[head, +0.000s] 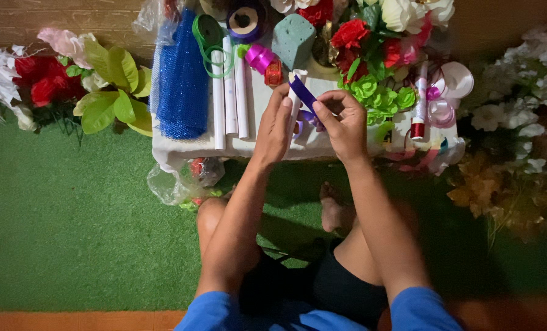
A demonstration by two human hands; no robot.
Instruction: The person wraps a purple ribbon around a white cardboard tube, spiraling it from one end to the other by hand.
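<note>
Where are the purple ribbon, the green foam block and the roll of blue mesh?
purple ribbon [303,94], head view, on the strip wrapped across the white tube between the hands.
green foam block [293,40], head view, on its front face.
roll of blue mesh [183,79], head view, mid-length on its side.

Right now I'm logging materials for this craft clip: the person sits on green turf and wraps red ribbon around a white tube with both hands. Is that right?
Not quite: the ribbon is purple, not red. The head view shows the left hand holding the white tube while the right hand pinches the purple ribbon against it. The person does sit on green turf.
</note>
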